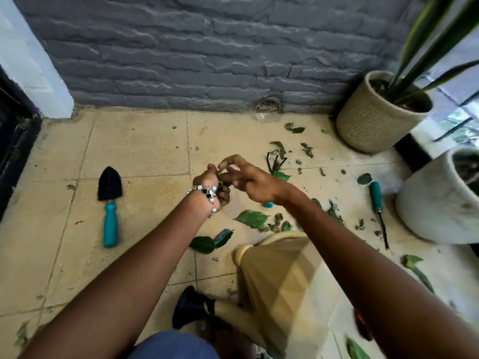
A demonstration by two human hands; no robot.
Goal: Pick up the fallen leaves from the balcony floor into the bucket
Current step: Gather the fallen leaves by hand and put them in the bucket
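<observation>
My left hand (210, 186), with a beaded bracelet at the wrist, grips a small bunch of leaves (222, 186) above the tiled floor. My right hand (248, 177) reaches in from the right, its thumb and forefinger at the top of the bunch and the other fingers spread. Blur hides whether it pinches a leaf. Below my hands a large green leaf (251, 217) lies on the floor, with two dark ones (204, 244) nearer me. Several torn leaves (280, 149) are scattered to the right. A beige container (280, 275) with a black-tipped spout (191, 304) stands under my right forearm.
A teal-handled trowel (110, 203) lies on the left. A black hand rake (276, 163) and a teal-handled weeder (377, 196) lie on the right. A woven plant pot (370, 120) and a white pot (435, 203) stand at the right. The grey brick wall (181, 60) closes the far side.
</observation>
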